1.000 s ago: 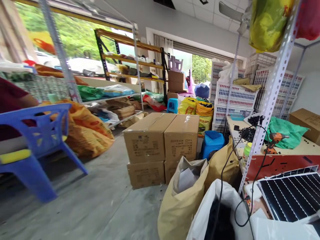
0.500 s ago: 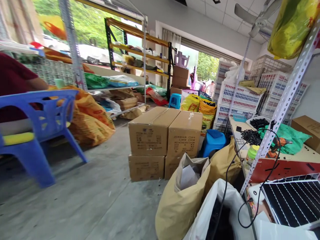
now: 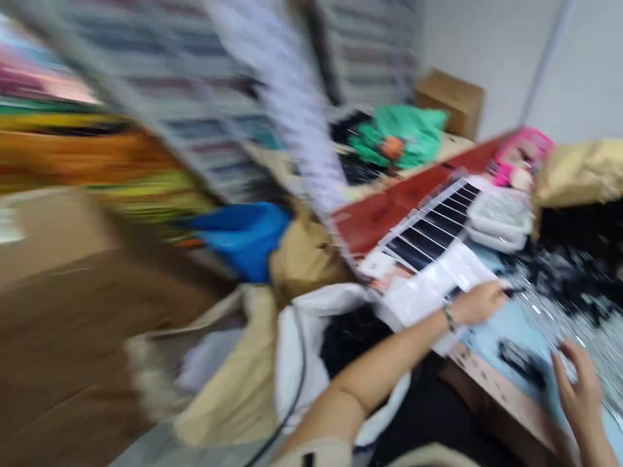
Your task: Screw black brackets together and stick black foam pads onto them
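My left hand [image 3: 479, 303] is closed at the edge of a white plastic sheet [image 3: 433, 285] on the worktable. A small dark piece shows at its fingertips, too blurred to name. Beside the table's front edge, my right hand [image 3: 581, 389] has thumb and fingers apart, holding nothing I can see. Between the hands a black and clear object [image 3: 523, 360] lies on the light blue tabletop [image 3: 506, 324]. Many clear, shiny strips [image 3: 549, 318] and a heap of black pieces [image 3: 579, 282] lie past the hands. The view is smeared by motion.
White trays [image 3: 499, 220], a pink basket [image 3: 528, 148] and a sheet with black strips [image 3: 433, 227] sit along the table's back. Left of it stand a white sack [image 3: 302, 344] with black contents, a tan sack [image 3: 238, 383] and cardboard boxes [image 3: 63, 311].
My view has swung right and down, from the room with boxes and a blue chair to the worktable. Both my hands have come into view over the table.
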`<state>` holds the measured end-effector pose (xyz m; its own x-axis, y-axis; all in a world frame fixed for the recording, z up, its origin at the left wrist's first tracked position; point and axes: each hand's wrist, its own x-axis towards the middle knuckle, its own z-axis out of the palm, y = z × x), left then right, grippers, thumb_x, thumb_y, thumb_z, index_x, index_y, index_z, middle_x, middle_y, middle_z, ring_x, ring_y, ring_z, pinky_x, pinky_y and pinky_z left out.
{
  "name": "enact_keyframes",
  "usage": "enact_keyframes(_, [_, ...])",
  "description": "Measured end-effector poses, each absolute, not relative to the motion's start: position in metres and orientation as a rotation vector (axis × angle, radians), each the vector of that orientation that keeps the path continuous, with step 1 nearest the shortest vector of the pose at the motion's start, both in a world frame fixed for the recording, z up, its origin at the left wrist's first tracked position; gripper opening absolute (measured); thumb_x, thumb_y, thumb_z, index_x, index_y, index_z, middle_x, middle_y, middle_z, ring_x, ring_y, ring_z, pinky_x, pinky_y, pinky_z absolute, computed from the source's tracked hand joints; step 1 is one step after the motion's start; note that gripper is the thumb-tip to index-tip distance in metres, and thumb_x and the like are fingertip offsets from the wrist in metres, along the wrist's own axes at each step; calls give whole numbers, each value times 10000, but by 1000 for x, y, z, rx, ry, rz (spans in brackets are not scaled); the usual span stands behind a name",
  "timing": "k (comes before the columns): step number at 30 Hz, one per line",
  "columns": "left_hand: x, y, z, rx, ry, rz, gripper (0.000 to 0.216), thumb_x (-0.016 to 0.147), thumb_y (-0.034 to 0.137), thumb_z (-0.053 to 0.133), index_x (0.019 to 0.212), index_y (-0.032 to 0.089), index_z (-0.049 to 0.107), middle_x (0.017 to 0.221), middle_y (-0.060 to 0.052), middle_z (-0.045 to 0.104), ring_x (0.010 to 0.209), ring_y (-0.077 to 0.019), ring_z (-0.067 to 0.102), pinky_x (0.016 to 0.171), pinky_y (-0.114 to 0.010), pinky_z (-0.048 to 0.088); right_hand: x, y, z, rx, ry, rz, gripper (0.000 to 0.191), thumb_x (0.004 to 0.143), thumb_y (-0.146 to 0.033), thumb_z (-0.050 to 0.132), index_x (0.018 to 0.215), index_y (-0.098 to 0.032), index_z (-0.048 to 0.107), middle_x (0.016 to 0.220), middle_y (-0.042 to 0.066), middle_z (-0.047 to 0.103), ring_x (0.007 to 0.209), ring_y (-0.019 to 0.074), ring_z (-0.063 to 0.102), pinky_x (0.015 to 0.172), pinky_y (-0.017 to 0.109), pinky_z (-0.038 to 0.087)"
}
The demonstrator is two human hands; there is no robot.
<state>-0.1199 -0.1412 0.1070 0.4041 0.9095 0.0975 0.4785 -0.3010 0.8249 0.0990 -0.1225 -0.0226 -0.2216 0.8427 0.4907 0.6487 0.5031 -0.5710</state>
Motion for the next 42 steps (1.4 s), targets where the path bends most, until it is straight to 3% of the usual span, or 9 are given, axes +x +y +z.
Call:
enact_keyframes(3, [-107,-84,70,1921,979,692,223,946,252,453,1099,158,585,1112,-81,554,1051,-230,519,967,-438,413,153,-147,-26,-1391,-1733,260,243,925,-351,466,1077,-194,573,1001,110,618,861,220,615,781,433,539])
enact_keyframes(7, [-74,-48,33,2233,774,445,201,923,221,442,1018,185,615,985,-52,548,959,-198,515,886,-349,422,164,-148,-28,-1449,-1721,315,203,917,-290,477,1082,-220,573,1014,101,625,944,223,606,813,422,531])
enact_keyframes(12, [-47,-46,13,2411,679,190,165,905,212,462,884,179,623,920,-51,578,933,-208,510,850,-339,407,157,-153,-32,-1526,-1870,315,173,923,-267,481,1046,-233,598,992,83,634,955,229,581,841,421,490])
enact_keyframes(20, [-74,-35,7,2239,935,299,233,936,265,406,973,169,614,928,-53,547,933,-206,503,862,-364,419,131,-128,-41,-1659,-2065,276,161,918,-282,508,854,-239,649,837,66,626,818,233,530,758,396,432])
enact_keyframes(23, [-72,-36,7,2203,890,339,228,934,255,422,1031,175,613,980,-57,551,976,-203,503,897,-359,412,133,-127,-38,-1640,-2009,338,114,889,-315,555,951,-235,608,915,72,615,876,243,543,777,399,449])
enact_keyframes(26, [-59,-40,2,2231,802,302,205,929,246,439,983,186,629,985,-55,563,964,-200,507,880,-343,416,145,-134,-33,-1624,-1822,362,222,877,-335,567,1065,-218,554,975,85,599,890,234,561,755,379,484])
enact_keyframes(30, [-44,-45,-7,2355,645,194,246,943,223,405,902,189,645,969,-62,578,936,-200,513,836,-322,413,151,-145,-35,-1560,-1883,381,144,909,-276,520,1029,-242,594,952,71,637,893,225,584,798,392,492])
enact_keyframes(36, [-53,-45,-9,2432,659,150,245,942,200,403,1019,197,635,1031,-66,586,980,-212,511,898,-355,363,131,-143,-46,-1551,-1980,328,173,934,-224,468,978,-223,636,941,82,657,887,224,576,804,385,494])
enact_keyframes(42, [-66,-44,-3,2369,692,1,244,935,217,428,1025,203,655,1007,-54,613,954,-211,530,884,-362,356,144,-104,-28,-1614,-1870,307,215,931,-329,471,1035,-197,606,955,93,601,878,210,586,779,356,498])
